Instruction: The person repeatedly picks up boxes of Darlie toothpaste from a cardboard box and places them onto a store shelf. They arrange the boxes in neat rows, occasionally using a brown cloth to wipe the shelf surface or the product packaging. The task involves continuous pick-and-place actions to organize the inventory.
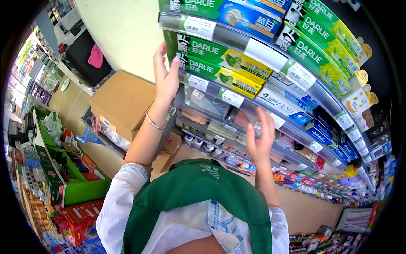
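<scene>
My left hand is raised at the left end of a shelf, fingers apart and nothing in it. Its thumb is beside the end of two stacked green and yellow Darlie toothpaste boxes; whether it touches them I cannot tell. My right hand, slightly blurred and also holding nothing, is in front of the shelf's price strip. To the right of the green and yellow boxes are white and blue toothpaste boxes, then dark blue boxes. Above, more green Darlie boxes fill a higher shelf.
Lower shelves hold packaged goods and white-capped bottles. At left, a closed cardboard box rests on a cart or bin. Beyond are a green display bin, red cartons and a black cabinet with a pink cloth.
</scene>
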Action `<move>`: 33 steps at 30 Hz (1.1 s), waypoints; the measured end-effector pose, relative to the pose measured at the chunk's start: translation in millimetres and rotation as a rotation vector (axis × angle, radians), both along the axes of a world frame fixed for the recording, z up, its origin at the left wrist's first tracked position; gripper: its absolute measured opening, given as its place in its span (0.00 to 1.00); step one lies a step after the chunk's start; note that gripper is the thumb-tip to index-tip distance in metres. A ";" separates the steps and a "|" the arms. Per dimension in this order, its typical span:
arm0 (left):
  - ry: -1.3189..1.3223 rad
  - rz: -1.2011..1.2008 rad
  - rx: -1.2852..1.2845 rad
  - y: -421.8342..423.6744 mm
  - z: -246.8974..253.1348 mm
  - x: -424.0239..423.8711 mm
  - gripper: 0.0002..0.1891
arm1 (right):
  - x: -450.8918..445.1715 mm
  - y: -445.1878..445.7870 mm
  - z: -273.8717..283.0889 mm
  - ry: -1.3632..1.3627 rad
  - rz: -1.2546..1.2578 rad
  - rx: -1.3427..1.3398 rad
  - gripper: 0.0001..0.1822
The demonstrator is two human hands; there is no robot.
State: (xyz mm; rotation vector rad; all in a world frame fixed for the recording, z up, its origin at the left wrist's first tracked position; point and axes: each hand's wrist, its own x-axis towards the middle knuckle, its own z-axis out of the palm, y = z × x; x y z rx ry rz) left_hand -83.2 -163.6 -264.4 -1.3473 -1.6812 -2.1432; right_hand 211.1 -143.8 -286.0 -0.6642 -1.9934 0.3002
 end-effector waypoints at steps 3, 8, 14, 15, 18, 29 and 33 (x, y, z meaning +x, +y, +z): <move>-0.116 -0.120 -0.068 15.1 -11.5 -18.3 0.28 | -26.5 14.4 23.1 0.031 -0.158 0.046 0.31; 0.103 -0.068 -0.117 5.3 -19.3 -26.7 0.28 | -60.3 14.4 36.9 0.174 -0.256 -0.021 0.34; 0.182 -0.039 -0.171 -42.9 -32.2 -30.9 0.26 | -81.6 -18.7 14.2 0.028 -0.277 0.214 0.26; 0.173 -0.042 -0.201 -48.1 -33.6 -33.3 0.26 | -76.0 -11.7 11.2 -0.011 -0.307 0.268 0.26; 0.191 -0.012 -0.142 -39.5 -9.6 -32.7 0.28 | -78.9 11.1 21.9 0.161 -0.385 0.171 0.29; -0.071 0.017 -0.047 19.7 -0.1 -14.7 0.25 | -92.7 24.2 38.0 0.344 -0.298 -0.056 0.33; -0.419 -0.276 0.173 -6.2 2.9 -22.4 0.22 | -103.0 -10.2 30.0 0.498 -0.111 -0.041 0.32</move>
